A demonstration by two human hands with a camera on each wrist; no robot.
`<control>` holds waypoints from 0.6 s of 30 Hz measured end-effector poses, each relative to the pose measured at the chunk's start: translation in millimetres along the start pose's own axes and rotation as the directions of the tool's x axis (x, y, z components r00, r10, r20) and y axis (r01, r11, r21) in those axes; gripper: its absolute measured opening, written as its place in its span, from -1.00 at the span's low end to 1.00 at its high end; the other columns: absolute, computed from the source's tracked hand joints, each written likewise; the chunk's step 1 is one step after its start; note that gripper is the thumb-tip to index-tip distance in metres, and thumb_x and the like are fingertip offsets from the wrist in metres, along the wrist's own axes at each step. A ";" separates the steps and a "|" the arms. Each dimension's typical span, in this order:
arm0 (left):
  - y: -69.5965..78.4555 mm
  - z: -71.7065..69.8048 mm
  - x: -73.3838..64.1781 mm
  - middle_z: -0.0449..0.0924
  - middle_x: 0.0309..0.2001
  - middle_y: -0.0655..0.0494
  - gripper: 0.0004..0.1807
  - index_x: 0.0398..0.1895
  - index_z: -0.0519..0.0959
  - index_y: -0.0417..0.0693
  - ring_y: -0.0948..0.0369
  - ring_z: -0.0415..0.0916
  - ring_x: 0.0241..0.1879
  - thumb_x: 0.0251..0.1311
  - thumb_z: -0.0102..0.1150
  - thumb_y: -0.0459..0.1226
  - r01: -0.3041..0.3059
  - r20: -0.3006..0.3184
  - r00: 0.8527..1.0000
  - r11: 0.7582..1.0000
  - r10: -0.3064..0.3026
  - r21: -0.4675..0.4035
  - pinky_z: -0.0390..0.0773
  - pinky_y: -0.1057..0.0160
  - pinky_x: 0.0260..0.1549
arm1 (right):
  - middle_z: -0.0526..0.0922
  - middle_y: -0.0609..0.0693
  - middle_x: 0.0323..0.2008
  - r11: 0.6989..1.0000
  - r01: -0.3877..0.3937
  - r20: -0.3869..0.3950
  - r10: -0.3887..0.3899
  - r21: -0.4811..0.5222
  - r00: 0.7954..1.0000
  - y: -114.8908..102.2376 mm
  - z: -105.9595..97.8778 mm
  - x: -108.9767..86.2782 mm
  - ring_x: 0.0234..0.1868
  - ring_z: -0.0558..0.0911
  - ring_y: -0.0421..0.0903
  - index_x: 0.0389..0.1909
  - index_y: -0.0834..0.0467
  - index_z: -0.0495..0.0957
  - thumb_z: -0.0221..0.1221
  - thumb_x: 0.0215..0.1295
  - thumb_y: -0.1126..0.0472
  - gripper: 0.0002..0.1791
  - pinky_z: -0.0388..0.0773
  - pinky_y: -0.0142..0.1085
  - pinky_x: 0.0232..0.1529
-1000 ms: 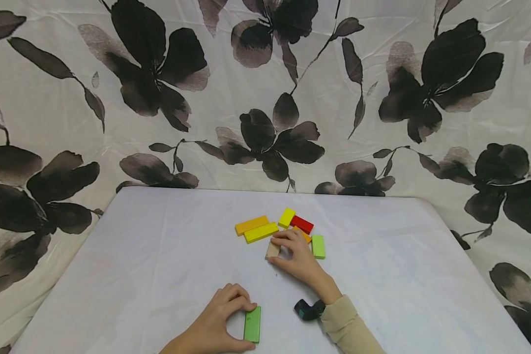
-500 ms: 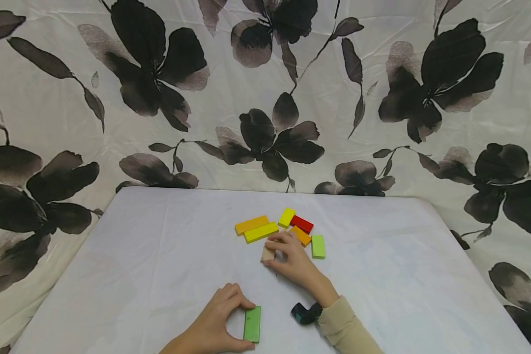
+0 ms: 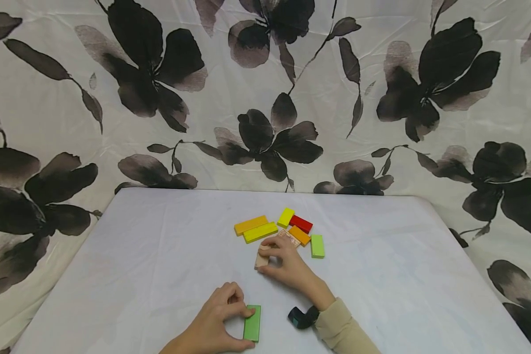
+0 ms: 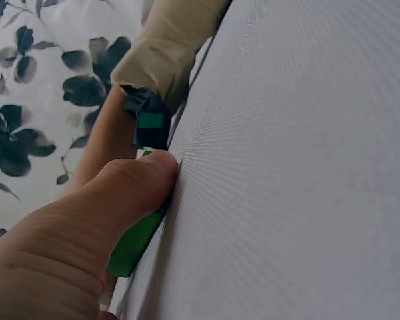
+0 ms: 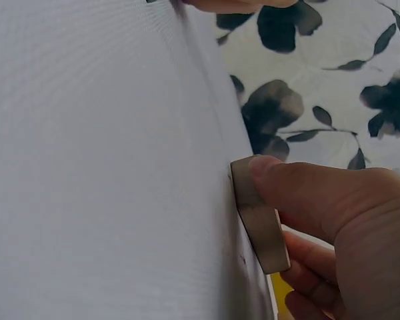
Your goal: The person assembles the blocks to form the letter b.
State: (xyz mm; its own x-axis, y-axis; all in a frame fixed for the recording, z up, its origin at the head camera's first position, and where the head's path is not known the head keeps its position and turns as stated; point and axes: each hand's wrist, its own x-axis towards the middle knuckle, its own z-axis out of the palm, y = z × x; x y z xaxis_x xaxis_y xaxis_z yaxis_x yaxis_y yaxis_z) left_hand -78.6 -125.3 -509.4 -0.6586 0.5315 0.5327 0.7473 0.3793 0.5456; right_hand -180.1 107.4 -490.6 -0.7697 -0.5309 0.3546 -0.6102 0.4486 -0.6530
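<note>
My left hand (image 3: 217, 319) pinches a green block (image 3: 252, 325) near the table's front, thumb at its near end and index finger at its far end. In the left wrist view, the thumb covers part of that green block (image 4: 135, 247). Farther off, my right hand (image 3: 292, 265) grips a plain wooden block (image 3: 260, 259) between thumb and fingers. The right wrist view has this wooden block (image 5: 261, 220) at the table surface, the thumb pressed on its end. Just beyond the right hand lies a wooden block with reddish marks (image 3: 289, 237), partly hidden by the hand.
Beyond my right hand lie an amber block (image 3: 250, 225), a long yellow block (image 3: 260, 232), a short yellow block (image 3: 285, 217), a red block (image 3: 301, 224), an orange block (image 3: 299, 235) and a light green block (image 3: 317, 246). A floral cloth (image 3: 265, 88) hangs behind the white table (image 3: 159, 260).
My right hand has drawn the wooden block left and nearer, away from the other blocks, uncovering the orange block and the marked wooden one. The left hand stays at the green block.
</note>
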 end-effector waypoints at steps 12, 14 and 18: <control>0.9 0.6 0.3 0.28 -0.55 0.51 -0.58 -0.24 0.65 0.30 0.51 0.14 -0.36 -0.19 0.58 0.11 -0.046 0.015 0.999 0.998 0.045 0.053 0.16 0.45 -0.40 | 0.53 -0.05 0.12 0.997 -0.034 0.098 0.027 0.073 0.995 -16.0 4.9 -8.0 0.16 0.39 -0.07 0.01 0.18 0.71 0.46 0.11 0.17 -0.58 0.39 -0.15 0.19; 0.8 0.6 0.0 0.28 -0.54 0.51 -0.58 -0.24 0.65 0.30 0.51 0.14 -0.36 -0.19 0.58 0.11 -0.047 0.015 0.999 0.997 0.046 0.053 0.16 0.45 -0.40 | 0.52 -0.07 0.13 0.995 -0.049 0.121 0.039 0.083 0.992 -17.8 5.4 -9.2 0.16 0.38 -0.09 0.02 0.17 0.71 0.46 0.11 0.17 -0.58 0.39 -0.18 0.18; 0.2 0.6 -0.3 0.28 -0.54 0.50 -0.58 -0.24 0.64 0.30 0.50 0.14 -0.36 -0.18 0.58 0.10 -0.054 0.009 0.999 0.997 0.053 0.051 0.16 0.45 -0.40 | 0.51 -0.06 0.14 0.995 -0.047 0.133 0.036 0.083 0.990 -20.0 6.2 -11.4 0.16 0.37 -0.11 0.02 0.15 0.71 0.46 0.11 0.18 -0.58 0.40 -0.19 0.17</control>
State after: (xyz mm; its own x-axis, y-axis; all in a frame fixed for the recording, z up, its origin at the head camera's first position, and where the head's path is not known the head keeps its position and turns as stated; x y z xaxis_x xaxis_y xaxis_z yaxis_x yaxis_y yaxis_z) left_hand -78.2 -124.9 -509.9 -0.6170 0.5576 0.5553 0.7852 0.3886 0.4822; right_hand -158.0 100.0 -485.7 -0.7591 -0.6057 0.2384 -0.5556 0.4121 -0.7221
